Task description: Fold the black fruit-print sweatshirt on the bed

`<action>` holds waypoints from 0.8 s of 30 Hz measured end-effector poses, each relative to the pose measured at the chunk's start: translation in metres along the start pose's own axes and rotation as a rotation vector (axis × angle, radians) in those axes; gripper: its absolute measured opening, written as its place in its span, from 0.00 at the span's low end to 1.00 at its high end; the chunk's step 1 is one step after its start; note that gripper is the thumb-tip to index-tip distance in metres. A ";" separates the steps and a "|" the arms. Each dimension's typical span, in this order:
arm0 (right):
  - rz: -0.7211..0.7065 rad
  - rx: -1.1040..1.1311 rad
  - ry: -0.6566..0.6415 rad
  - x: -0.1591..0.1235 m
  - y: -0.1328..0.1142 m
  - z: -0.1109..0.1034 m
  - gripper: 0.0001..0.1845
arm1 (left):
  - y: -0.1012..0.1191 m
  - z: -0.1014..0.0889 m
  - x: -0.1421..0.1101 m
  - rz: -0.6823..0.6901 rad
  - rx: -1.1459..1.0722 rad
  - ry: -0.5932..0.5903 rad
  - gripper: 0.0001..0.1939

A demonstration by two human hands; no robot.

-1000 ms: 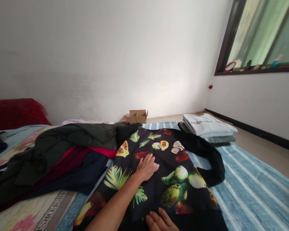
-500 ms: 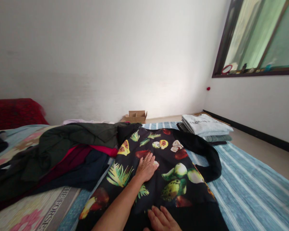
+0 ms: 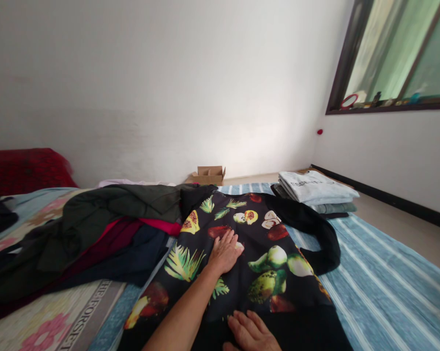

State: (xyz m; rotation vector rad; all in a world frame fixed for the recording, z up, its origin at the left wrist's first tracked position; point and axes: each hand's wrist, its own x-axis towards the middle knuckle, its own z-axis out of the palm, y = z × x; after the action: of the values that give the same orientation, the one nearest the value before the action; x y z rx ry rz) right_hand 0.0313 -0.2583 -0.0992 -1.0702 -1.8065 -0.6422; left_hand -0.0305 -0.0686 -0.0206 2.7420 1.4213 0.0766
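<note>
- Head view, the only one up: a black fruit-print top [image 3: 238, 287] lies face up on the blue striped sheet [image 3: 384, 273], squarely beneath both hands
- And look at the line of it! The long axis runs straight ahead, from the plain black band [image 3: 304, 326] at the near end up to the collar [image 3: 238, 194] at the far end
- Left hand [image 3: 225, 251] first: palm down on the printed chest, fingers stretched forward, its grip laid flat and clamped on nothing
- Right hand [image 3: 252, 334] now, low at the bottom edge: fingers straight, resting where print meets black band, and that grip pinches no cloth that we can see; the thumb is partly cut off
- So here's the key relation: left hand farther up and nearer the collar, right hand nearer the band, the two apart along that same axis
- Out wide, a black sleeve [image 3: 328, 239] curves off the right edge and bends back towards the body of the top, well clear of both hands
- Over on the left, a loose heap of clothes [image 3: 117, 200] crowds the far shoulder, so no telling where the other sleeve runs
- Beyond the sleeve, a folded stack [image 3: 318, 190], pale grey on top
</note>
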 end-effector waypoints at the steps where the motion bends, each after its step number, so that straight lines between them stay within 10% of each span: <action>1: -0.011 -0.001 0.015 0.002 0.002 -0.004 0.09 | 0.000 0.001 0.000 0.002 0.002 0.002 0.31; 7: -0.244 0.048 -0.232 0.022 0.019 -0.042 0.09 | 0.003 -0.002 -0.001 0.012 0.001 -0.039 0.32; 15: 0.020 0.228 -0.703 0.043 0.006 -0.078 0.16 | 0.009 -0.017 -0.009 0.062 -0.053 -0.146 0.31; 24: 0.110 0.323 -0.780 0.050 0.006 -0.091 0.19 | 0.003 -0.025 -0.057 0.000 -0.045 -0.111 0.31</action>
State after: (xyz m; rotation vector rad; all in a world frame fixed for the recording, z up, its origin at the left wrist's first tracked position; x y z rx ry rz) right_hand 0.0661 -0.3066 -0.0135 -1.2762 -2.3713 0.1825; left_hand -0.0627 -0.1161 0.0038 2.6655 1.3736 -0.0427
